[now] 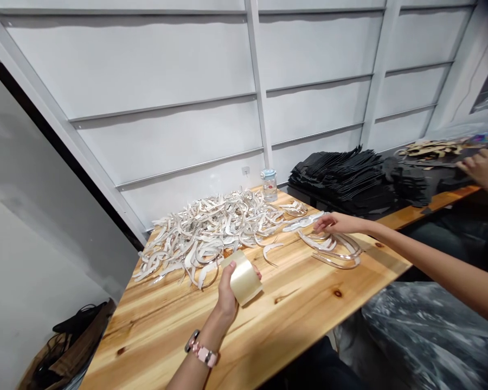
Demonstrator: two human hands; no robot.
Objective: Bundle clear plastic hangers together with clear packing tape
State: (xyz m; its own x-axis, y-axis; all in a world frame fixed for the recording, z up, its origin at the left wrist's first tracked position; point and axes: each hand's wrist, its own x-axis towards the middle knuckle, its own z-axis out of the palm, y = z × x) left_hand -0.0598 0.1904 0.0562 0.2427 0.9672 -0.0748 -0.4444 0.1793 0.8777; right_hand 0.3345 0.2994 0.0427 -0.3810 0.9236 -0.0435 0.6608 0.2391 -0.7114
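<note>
My left hand (229,290) is wrapped round a roll of wide, glossy beige tape (246,279), held above the wooden table (154,330). At the right, my right hand (335,222) hovers at or just above a group of curved, pale strips (337,252) with shiny edges. Its fingers are loosely bent and apart, with nothing seen in them; whether the fingertips touch the strips is unclear. Between the hands lies a single curved strip (271,248). A large tangled heap of similar strips (223,222) spreads behind my left hand.
A clear bottle with a light-blue lid (269,185) stands behind the heap, near the white panelled wall (179,135). Stacked black pieces (337,173) and tan pieces (433,150) lie on the surface beyond. Another person's hand (483,168) shows at the far right, above plastic sheeting (431,330).
</note>
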